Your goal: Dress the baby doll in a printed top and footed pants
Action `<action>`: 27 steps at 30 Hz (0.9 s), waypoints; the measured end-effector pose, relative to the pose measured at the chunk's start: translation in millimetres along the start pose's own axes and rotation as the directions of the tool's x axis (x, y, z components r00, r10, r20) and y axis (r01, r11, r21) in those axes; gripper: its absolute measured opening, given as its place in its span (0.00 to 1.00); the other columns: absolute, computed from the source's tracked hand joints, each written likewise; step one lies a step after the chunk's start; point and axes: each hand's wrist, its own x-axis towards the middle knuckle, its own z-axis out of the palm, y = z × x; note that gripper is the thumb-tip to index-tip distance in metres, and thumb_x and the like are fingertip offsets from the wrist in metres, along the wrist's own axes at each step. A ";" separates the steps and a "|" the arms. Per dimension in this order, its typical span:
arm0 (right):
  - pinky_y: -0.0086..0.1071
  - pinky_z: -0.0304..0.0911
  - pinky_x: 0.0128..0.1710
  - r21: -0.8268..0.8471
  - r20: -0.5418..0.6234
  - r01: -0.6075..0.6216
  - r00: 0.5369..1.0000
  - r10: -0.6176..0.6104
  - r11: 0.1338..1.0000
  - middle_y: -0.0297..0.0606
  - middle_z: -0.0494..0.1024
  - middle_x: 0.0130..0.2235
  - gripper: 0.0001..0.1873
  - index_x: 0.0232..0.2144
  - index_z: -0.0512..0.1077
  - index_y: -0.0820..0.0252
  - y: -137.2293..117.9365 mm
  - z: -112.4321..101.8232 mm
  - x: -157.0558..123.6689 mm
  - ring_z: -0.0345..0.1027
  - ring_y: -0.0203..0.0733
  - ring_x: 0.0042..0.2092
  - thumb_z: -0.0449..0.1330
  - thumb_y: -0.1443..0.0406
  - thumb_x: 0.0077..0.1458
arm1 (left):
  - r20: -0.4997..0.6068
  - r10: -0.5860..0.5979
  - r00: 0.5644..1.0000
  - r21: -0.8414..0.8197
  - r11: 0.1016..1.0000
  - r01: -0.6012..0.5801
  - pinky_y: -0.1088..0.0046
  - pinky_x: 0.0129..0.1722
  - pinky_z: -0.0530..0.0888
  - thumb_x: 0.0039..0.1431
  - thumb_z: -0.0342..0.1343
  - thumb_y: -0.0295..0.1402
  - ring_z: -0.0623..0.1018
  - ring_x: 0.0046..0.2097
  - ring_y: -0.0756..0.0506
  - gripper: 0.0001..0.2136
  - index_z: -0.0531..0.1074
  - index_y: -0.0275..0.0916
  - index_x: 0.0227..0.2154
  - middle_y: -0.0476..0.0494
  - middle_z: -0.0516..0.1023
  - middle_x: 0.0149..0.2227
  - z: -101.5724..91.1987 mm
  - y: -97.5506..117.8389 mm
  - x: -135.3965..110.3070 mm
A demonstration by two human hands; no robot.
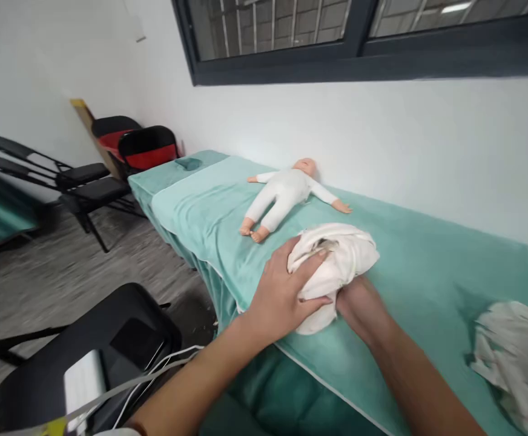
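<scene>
A bunched white cloth garment (350, 251) is held up over the near side of the green-covered bed (409, 242). My left hand (282, 290) grips it from the left, thumb and fingers pressed into its gathered folds. From below and the right, my right hand (359, 303) closes on the same cloth, its fingers mostly hidden underneath. Beyond the hands, a baby doll (286, 191) in a white bodysuit lies on its back on the bed, arms spread and feet towards me.
A second crumpled white cloth (513, 357) lies on the bed at the right. A black chair (123, 327) at the lower left carries a white power bank (85, 378), a dark phone (137, 342) and cables. Folding chairs (91, 188) stand at the far left. A wall with a window (355, 48) borders the bed.
</scene>
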 end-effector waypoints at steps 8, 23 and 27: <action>0.47 0.64 0.60 -0.311 0.497 0.036 0.858 0.131 0.950 0.42 0.75 0.59 0.25 0.58 0.71 0.53 46.4 66.6 8.3 0.69 0.50 0.59 0.59 0.53 0.62 | -0.010 -0.359 0.933 0.029 0.933 0.359 0.60 0.59 0.72 0.62 0.57 0.35 0.74 0.59 0.39 0.17 0.71 0.40 0.53 0.35 0.72 0.56 -69.4 -117.5 -107.1; 0.46 0.70 0.54 -0.203 0.371 -0.267 0.869 0.326 0.942 0.44 0.78 0.53 0.20 0.49 0.74 0.54 55.3 -6.6 4.6 0.76 0.48 0.51 0.61 0.49 0.61 | 0.064 -0.879 0.472 0.844 0.300 0.444 0.62 0.54 0.71 0.59 0.43 0.24 0.71 0.57 0.37 0.27 0.67 0.47 0.60 0.42 0.67 0.58 -261.5 -197.4 -313.1; 0.44 0.68 0.56 -0.204 0.346 -0.242 0.889 0.301 0.949 0.43 0.79 0.51 0.19 0.48 0.75 0.53 57.0 -8.1 -3.2 0.75 0.46 0.49 0.61 0.50 0.61 | 0.075 -0.935 0.347 0.878 0.227 0.421 0.55 0.54 0.70 0.55 0.47 0.25 0.68 0.62 0.31 0.33 0.58 0.40 0.67 0.32 0.61 0.65 -230.0 -201.4 -363.7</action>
